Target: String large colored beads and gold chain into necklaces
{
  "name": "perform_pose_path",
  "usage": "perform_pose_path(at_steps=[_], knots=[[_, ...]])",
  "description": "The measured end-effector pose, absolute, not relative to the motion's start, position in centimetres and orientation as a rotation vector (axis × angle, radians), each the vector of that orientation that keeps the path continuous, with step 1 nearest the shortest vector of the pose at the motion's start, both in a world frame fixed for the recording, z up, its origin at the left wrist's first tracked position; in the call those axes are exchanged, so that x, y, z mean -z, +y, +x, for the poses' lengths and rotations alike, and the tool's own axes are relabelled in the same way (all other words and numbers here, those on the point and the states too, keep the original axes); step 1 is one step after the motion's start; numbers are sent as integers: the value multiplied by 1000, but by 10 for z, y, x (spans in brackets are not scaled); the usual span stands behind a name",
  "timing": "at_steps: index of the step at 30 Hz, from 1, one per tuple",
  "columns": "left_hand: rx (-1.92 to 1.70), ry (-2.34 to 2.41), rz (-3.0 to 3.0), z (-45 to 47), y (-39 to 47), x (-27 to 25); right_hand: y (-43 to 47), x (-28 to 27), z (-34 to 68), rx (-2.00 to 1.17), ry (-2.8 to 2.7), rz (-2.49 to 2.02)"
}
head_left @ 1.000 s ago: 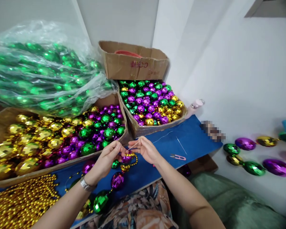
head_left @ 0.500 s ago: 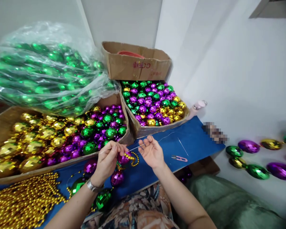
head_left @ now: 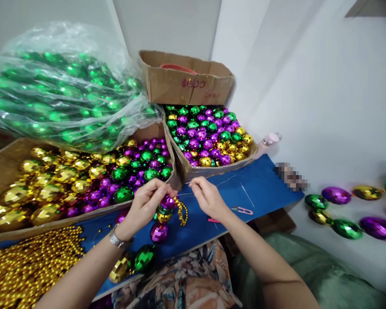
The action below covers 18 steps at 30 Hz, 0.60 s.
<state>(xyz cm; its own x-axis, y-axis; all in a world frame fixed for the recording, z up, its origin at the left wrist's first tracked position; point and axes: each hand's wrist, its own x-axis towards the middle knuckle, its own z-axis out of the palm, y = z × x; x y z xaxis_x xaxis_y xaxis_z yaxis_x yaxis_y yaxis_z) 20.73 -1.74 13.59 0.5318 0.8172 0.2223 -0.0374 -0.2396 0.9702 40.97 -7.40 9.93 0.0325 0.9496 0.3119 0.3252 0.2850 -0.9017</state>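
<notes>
Far left, well past your left wrist, there's that heap of gold bead strands (head_left: 25, 266), and I'd watch it: a trailing bit of thread could snag in there if you swing that arm out. Closer in, just below your left forearm, a gold bead (head_left: 120, 269) and a green bead (head_left: 144, 258) lie near the table's front edge. If they roll off, I reckon their weight could tug on your work.

Your left hand (head_left: 150, 202) has its fingers bunched, looks like pinching the thread (head_left: 184, 194), though the fingertips hide the exact grip. Right under those fingertips hangs the bead string (head_left: 159, 232), with a gold bead loop (head_left: 182, 213) dangling beside it, below the gap between your hands. Loose pinch there and the thread could slip; yank too hard and it might snap.

The thread spans that gap to your right hand (head_left: 208, 198), thumb and finger pressed together on it as far as I can tell. Just right of that wrist sit the pink snips (head_left: 243, 210), easy to bump if your forearm swings wide.
</notes>
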Motion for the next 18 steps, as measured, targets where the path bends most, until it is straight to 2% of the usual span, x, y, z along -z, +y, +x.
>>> perform_pose_path(at_steps=[4,8,12,18], knots=[[-916,675,1703,220,-9,-169,-69,-131,414,-211,-2100,-1320],[-964,540,1571,231,-4,-207,-63,-174,421,187,-2247,-1286],[-1031,400,1506,236,-3,-258,-57,-229,425,431,-2284,-1191],[-1156,370,1728,232,-8,-331,-47,-303,416,750,-2243,-1129]])
